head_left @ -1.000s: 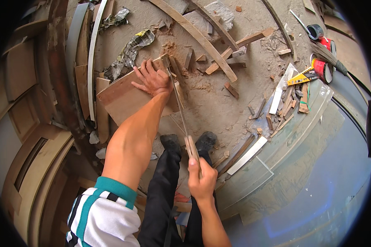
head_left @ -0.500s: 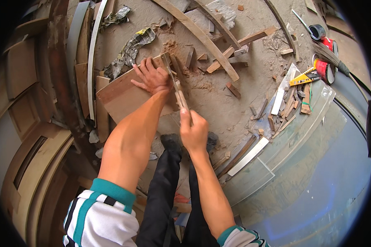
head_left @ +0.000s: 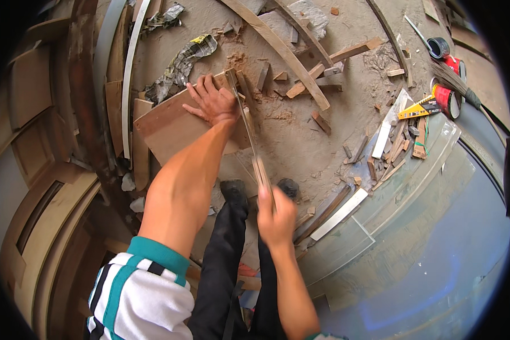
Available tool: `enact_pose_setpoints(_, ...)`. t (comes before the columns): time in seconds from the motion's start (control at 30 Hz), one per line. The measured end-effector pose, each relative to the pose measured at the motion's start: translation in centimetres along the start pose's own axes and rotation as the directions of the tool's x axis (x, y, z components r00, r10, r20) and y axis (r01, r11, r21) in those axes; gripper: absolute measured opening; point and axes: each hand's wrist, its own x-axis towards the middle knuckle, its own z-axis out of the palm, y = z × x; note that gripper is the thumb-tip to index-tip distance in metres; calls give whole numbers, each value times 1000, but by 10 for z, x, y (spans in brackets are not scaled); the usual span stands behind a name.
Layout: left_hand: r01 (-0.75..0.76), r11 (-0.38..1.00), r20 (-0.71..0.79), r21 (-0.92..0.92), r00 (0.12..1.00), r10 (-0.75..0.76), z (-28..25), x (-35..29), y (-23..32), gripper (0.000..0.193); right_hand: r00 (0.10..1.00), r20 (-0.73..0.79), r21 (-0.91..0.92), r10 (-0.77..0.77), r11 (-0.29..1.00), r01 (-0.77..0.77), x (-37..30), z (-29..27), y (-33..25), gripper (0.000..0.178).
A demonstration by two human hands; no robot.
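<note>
My left hand (head_left: 214, 102) lies spread on a brown wooden board (head_left: 164, 135), pressing near its right end with the fingers apart. In my right hand (head_left: 277, 217) is a handsaw (head_left: 248, 116) with a wooden handle, fingers wrapped round the grip. The saw's thin blade, seen nearly edge-on, runs along the board's right end just beside my left hand. Its teeth and the cut are too small to make out. What supports the board is hidden beneath it.
Long wooden strips (head_left: 283, 51) and offcuts lie on the dusty floor ahead. Glass sheets (head_left: 408, 226) stretch along the right, with wood scraps, a yellow-black saw (head_left: 419, 107), red cans (head_left: 449, 101) and a brush (head_left: 456, 82) above. Wooden panels (head_left: 51, 243) stand at left.
My right hand has drawn the handsaw back toward my body and slightly right, so more blade shows between my hands. My left hand stays on the board.
</note>
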Motion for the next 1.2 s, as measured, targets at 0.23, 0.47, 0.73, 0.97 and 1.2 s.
enact_pose_setpoints(0.23, -41, 999, -23, 10, 999, 41, 6, -6, 1, 54, 1000, 21, 76, 21, 997, -23, 66, 34, 7, 48)
enact_pose_setpoints(0.47, -30, 1000, -57, 2, 998, 30, 4, 0, -4, 51, 993, -105, 170, -50, 983, 68, -32, -5, -2, 30)
enact_pose_setpoints(0.73, -28, 999, -68, 32, 997, 31, 7, 0, -5, 52, 999, -31, 95, 15, 995, -12, -33, -9, -2, 37)
enact_pose_setpoints(0.97, -27, 1000, -35, -14, 999, 27, 9, 0, -1, 49, 998, -31, 108, 48, 993, -45, 60, 35, 4, 45)
enact_pose_setpoints(1.2, -44, 999, -72, 27, 996, 46, 9, 1, -3, 48, 997, -18, 139, 69, 988, -66, -5, 12, 10, 41)
